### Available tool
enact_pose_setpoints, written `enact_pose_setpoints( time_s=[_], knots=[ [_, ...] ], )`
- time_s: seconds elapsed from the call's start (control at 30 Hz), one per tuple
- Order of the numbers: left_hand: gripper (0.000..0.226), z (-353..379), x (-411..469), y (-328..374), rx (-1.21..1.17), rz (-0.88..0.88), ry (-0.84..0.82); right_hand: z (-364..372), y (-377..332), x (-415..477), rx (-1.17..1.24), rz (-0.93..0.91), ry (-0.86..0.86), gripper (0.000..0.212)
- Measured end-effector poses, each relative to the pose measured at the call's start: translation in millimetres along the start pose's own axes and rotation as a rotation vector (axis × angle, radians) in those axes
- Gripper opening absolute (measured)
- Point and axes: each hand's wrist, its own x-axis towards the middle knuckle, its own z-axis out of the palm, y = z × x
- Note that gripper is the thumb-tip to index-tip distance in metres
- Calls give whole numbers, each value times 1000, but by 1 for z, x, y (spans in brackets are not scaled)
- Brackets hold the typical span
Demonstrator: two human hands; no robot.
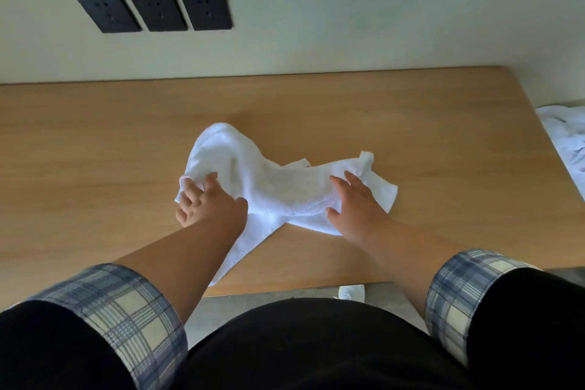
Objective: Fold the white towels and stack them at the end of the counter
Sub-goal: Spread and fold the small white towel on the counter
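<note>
Where the pale wall (348, 9) meets it, a wooden counter (95, 152) spans the view. A crumpled white towel (285, 190) lies near the counter's middle, one corner trailing to the near edge. More white cloth (566, 136) is heaped by the counter's right end. The left hand (205, 203) grips the towel's left edge with curled fingers. The right hand (357, 206) lies flat on its right part, fingers spread. Three black sockets (152, 9) sit on the wall.

Bare counter (411, 111) around towel (269, 180)
</note>
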Motion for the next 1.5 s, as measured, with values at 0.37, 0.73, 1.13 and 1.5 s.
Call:
enact_pose_setpoints(
  time_s=[0.37, 0.73, 1.13, 1.5],
  knots=[
    [57, 15, 2, 92, 85, 581, -16, -60, 78, 60, 141, 265, -50, 84],
    [42, 72, -29, 161, 583, 732, 15, -70, 77, 73, 330, 82, -285, 10],
    [40, 20, 2, 236, 543, 759, 266, -106, 101, 61, 685, 282, -278, 33],
    [32, 59, -3, 282, 109, 631, -19, -103, 170, 43, 638, 507, -22, 34]
  ],
)
